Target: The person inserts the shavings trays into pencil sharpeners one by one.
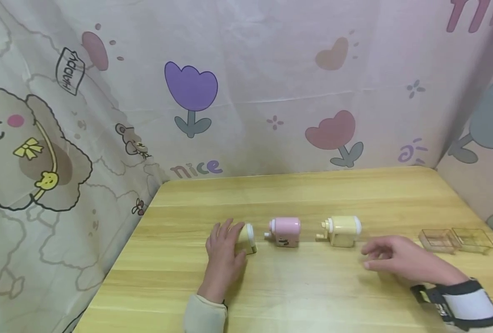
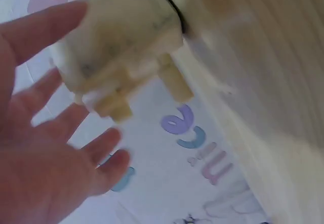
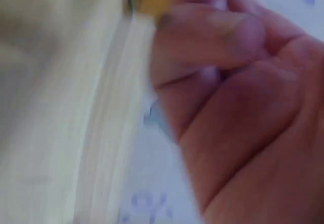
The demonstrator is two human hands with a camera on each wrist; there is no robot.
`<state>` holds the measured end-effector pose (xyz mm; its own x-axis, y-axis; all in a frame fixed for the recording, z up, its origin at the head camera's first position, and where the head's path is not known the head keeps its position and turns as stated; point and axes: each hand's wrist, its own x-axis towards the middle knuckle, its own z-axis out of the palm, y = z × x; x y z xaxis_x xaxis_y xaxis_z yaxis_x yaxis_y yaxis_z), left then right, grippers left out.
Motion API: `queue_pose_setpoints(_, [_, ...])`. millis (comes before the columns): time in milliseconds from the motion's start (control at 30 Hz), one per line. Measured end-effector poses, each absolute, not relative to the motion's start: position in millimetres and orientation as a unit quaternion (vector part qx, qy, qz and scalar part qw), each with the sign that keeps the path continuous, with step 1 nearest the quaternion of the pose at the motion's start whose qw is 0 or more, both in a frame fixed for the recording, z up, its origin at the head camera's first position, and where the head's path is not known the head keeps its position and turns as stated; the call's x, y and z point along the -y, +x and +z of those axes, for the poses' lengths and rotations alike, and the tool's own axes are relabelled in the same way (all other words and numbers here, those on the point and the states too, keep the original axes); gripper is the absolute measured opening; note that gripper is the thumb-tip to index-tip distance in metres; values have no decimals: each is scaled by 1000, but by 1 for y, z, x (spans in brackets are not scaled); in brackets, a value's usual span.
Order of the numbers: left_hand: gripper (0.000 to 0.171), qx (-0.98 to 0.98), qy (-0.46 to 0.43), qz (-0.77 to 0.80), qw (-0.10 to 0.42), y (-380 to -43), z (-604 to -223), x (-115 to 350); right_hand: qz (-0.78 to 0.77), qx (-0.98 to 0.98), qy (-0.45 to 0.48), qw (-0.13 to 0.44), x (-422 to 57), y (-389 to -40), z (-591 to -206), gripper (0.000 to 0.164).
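Three small hand-crank pencil sharpeners stand in a row on the wooden table. My left hand [image 1: 221,259] is at the leftmost one, a yellow sharpener [image 1: 246,239], with the fingers over its far side and top and the thumb near its front. The left wrist view shows those fingers spread around the yellow sharpener [image 2: 126,31]; a firm grip cannot be made out. A pink sharpener [image 1: 287,230] stands in the middle, a second yellow sharpener [image 1: 344,231] to its right. My right hand [image 1: 404,259] hovers right of that one, fingers loosely bent, nothing visible in them.
Two see-through drawers, one pinkish [image 1: 438,241] and one yellowish [image 1: 474,240], lie side by side near the right edge of the table [image 1: 288,291]. Printed cloth [image 1: 263,83] hangs behind and along both sides.
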<state>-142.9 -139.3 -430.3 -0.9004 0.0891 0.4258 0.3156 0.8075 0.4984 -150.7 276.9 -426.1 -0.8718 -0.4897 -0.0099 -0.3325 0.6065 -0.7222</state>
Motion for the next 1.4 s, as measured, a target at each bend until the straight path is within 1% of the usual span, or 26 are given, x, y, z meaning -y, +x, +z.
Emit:
queue_pose_setpoints(100, [63, 916, -141, -284, 244, -140, -427, 128, -346, -916, -176, 104, -302, -150, -426, 33])
queue_pose_setpoints(167, [58, 903, -179, -296, 257, -138, -426, 119, -318, -934, -136, 84, -316, -150, -427, 32])
queue_pose_setpoints(200, [55, 897, -202, -302, 251, -136, -426, 114, -307, -941, -122, 69, -323, -151, -427, 31])
queue_pose_setpoints(267, [48, 892, -242, -317, 214, -133, -428, 107, -283, -954, -91, 34, -333, -153, -427, 33])
queue_pose_setpoints(333, [41, 891, -272, -325, 160, -130, -430, 101, -264, -962, -69, -5, -341, -154, -428, 35])
queue_pose_setpoints(400, [35, 895, -288, -324, 109, -129, -432, 97, -255, -964, -57, -41, -348, -156, -429, 37])
queue_pose_setpoints(467, [31, 899, -290, -320, 72, -128, -434, 95, -244, -965, -50, -78, -351, -157, -431, 38])
queue_pose_setpoints(567, [27, 904, -282, -319, 41, -127, -435, 93, -242, -961, -52, -125, -355, -159, -436, 39])
queue_pose_setpoints(633, [26, 906, -275, -319, 31, -127, -435, 92, -234, -958, -61, -151, -357, -160, -439, 44])
queue_pose_setpoints(767, [25, 909, -267, -319, 19, -126, -437, 92, -204, -962, -56, -172, -360, -162, -446, 58])
queue_pose_setpoints(867, [25, 910, -262, -320, 10, -127, -437, 92, -191, -971, -24, -143, -362, -160, -449, 70])
queue_pose_setpoints(1000, [25, 912, -260, -318, 3, -127, -437, 92, -197, -976, 13, -96, -366, -156, -451, 81])
queue_pose_setpoints(1200, [25, 914, -253, -317, -2, -125, -438, 92, -196, -978, 33, -68, -366, -152, -450, 81])
queue_pose_setpoints(1400, [24, 914, -253, -316, 6, -125, -437, 93, -188, -980, 42, -52, -365, -151, -450, 79])
